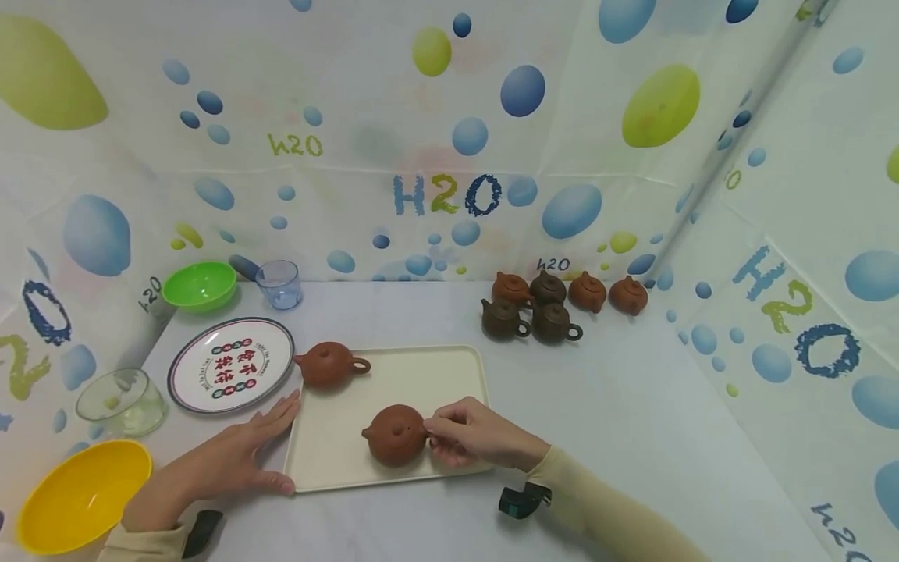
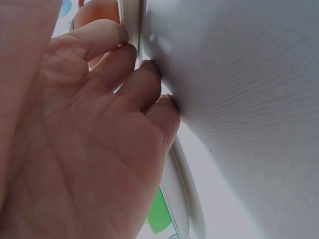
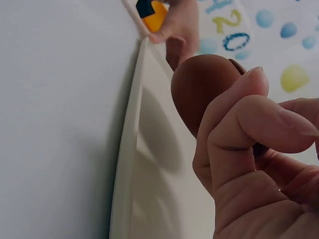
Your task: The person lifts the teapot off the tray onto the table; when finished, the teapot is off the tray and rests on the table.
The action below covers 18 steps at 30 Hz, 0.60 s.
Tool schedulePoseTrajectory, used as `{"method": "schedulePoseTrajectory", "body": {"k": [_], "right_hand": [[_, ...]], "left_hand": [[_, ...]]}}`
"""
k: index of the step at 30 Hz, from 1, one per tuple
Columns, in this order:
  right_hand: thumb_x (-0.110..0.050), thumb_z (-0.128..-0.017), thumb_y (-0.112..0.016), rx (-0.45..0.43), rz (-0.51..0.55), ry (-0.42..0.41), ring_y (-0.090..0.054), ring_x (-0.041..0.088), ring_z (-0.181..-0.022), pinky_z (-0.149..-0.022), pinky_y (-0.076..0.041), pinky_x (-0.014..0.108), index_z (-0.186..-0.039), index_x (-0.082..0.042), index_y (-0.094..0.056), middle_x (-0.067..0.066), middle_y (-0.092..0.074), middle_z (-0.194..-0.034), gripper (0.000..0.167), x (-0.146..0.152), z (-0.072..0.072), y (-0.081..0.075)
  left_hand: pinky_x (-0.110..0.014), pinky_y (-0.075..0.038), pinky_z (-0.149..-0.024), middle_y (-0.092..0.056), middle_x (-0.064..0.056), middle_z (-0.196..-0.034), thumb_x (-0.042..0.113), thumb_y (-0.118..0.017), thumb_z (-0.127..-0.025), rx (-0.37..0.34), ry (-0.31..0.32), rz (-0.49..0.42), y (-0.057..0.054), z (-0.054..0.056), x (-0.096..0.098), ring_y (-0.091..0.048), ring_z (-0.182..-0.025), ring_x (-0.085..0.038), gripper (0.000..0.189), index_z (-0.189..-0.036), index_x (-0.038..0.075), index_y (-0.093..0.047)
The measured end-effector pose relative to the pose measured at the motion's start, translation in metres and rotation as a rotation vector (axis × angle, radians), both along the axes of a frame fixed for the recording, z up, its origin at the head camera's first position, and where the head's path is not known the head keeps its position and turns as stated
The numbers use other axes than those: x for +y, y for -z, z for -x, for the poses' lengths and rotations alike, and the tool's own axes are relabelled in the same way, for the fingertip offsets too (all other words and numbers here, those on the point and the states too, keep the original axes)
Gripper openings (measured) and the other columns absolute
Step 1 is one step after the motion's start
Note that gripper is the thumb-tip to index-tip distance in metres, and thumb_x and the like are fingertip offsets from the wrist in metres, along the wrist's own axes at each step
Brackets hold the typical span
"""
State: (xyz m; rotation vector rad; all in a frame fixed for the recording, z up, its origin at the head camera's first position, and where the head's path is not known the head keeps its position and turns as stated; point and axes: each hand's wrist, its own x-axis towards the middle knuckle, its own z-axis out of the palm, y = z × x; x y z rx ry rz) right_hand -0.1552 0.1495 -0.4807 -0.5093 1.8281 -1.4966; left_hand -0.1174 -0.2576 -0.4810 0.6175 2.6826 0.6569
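Note:
My right hand (image 1: pixel 477 433) pinches the handle of a reddish-brown clay teapot (image 1: pixel 395 437), its spout pointing left. In the right wrist view this teapot (image 3: pixel 204 82) hangs a little above the cream tray (image 1: pixel 393 488), with a shadow under it. A second reddish-brown teapot (image 1: pixel 327 365) stands at the tray's back left corner, handle to the right. My left hand (image 1: pixel 235 457) lies along the tray's left edge, fingers extended and thumb at the front left corner. In the left wrist view, the left fingertips (image 2: pixel 167 102) rest by the tray edge.
Several small brown and reddish teapots (image 1: pixel 551 320) stand grouped at the back right. Along the left are a plate with red characters (image 1: pixel 190 351), a green bowl (image 1: pixel 200 287), a blue glass (image 1: pixel 279 285), a clear glass bowl (image 1: pixel 140 410) and a yellow bowl (image 1: pixel 84 496).

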Motion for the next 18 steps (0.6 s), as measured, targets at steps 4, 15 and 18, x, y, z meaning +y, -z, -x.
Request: {"method": "schedulePoseTrajectory", "body": {"k": [4,15,18], "right_hand": [[-0.031,-0.113,-0.055,-0.014,0.009,0.044,-0.055,0.006,-0.061,-0.05,-0.044,0.015,-0.097,0.008,-0.065,-0.003,-0.063,-0.079,0.043,0.027,-0.003,-0.003],[-0.034,-0.113,-0.054,-0.031,0.003,0.251,-0.055,0.004,-0.061,-0.049,-0.044,0.014,-0.093,-0.004,-0.062,-0.001,-0.066,-0.083,0.036,0.109,-0.014,-0.014],[-0.034,-0.113,-0.054,-0.039,-0.006,0.31,-0.056,0.004,-0.063,-0.049,-0.044,0.013,-0.096,-0.005,-0.063,-0.001,-0.065,-0.084,0.035,0.132,-0.017,-0.013]], "left_hand": [[-0.078,-0.037,-0.118,-0.026,-0.03,-0.173,0.057,-0.091,-0.074,0.0,0.002,0.002,0.0,0.0,0.001,-0.037,-0.144,-0.071,0.125,-0.166,-0.001,-0.031],[-0.075,-0.038,-0.117,-0.03,-0.03,-0.172,0.059,-0.09,-0.072,0.048,0.016,0.0,0.0,-0.001,0.002,-0.041,-0.143,-0.069,0.126,-0.165,-0.002,-0.033],[-0.075,-0.038,-0.116,-0.031,-0.03,-0.171,0.06,-0.091,-0.071,0.07,0.019,-0.008,0.0,-0.001,0.002,-0.043,-0.142,-0.069,0.125,-0.164,-0.003,-0.035]]}}
